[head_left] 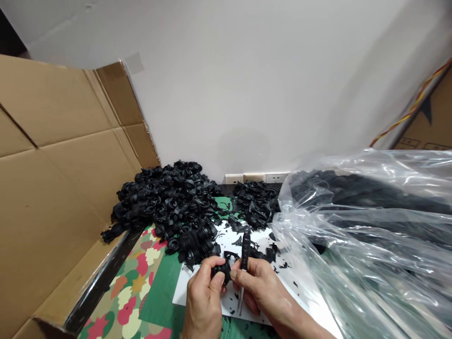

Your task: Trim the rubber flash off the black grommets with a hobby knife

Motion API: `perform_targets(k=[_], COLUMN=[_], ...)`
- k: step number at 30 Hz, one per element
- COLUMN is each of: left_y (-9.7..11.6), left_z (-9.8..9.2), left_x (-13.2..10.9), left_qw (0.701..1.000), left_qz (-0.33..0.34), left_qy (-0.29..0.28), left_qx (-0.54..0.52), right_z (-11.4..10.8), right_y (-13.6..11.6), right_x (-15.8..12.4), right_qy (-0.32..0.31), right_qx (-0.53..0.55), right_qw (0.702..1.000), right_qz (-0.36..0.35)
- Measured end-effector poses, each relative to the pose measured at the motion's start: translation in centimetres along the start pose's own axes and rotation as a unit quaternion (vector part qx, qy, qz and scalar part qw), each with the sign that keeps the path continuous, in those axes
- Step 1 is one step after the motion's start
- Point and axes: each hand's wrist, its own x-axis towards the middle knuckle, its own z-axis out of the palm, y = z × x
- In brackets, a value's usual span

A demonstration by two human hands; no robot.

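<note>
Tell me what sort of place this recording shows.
Probably a makeshift workshop corner, judging by the heap of small black parts, the pile of black scraps and the large clear plastic bag.

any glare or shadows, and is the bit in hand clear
Head view: bright glare streaks across the clear plastic, its black contents hazy; faint shadows on the wall; the black part in the left hand too dark for fine detail.
</note>
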Motion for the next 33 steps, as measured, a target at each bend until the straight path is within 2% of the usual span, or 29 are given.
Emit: perform_targets(k=[7, 12, 15, 17, 19, 23, 27, 33], left_y=[-0.2, -0.1, 0.0, 0.1, 0.1, 0.2, 0.3, 0.3], left_z=[0.0, -0.1, -0.3, -0.3, -0.3, -0.2, -0.2, -0.2], left_x=[0.0, 0.0, 0.0, 0.0, 0.1, 0.1, 0.0, 0.0], left_qw=[1.000, 0.995, 0.988, 0.985, 0.981, 0.974, 0.971, 0.969], left_qz=[-0.008, 0.059, 0.088, 0.102, 0.121, 0.162, 0.180, 0.183], left_qy=[-0.003, 0.034, 0.056, 0.063, 0.064, 0.062, 0.057, 0.055], left_qx=[0.008, 0.079, 0.111, 0.125, 0.137, 0.149, 0.146, 0.154], right_z=[-0.1, -0.4, -0.7, -0.8, -0.9, -0.9, -1.0, -1.0], right_y=[1.1, 0.7, -0.4, -0.9, -1.0, -0.4, 0.3, 0.4], right_x=[0.6, 0.5, -0.3, -0.9, -1.2, -0.9, -0.4, -0.2], right_qy=[0.012, 0.005, 0.037, 0.065, 0.076, 0.053, 0.049, 0.046], right_qx=[-0.034, -0.070, -0.124, -0.177, -0.231, -0.317, -0.359, -0.392], right_qw=[0.999, 0.997, 0.989, 0.970, 0.939, 0.867, 0.833, 0.825], right_qz=[0.002, -0.013, -0.077, -0.152, -0.242, -0.380, -0.419, -0.404])
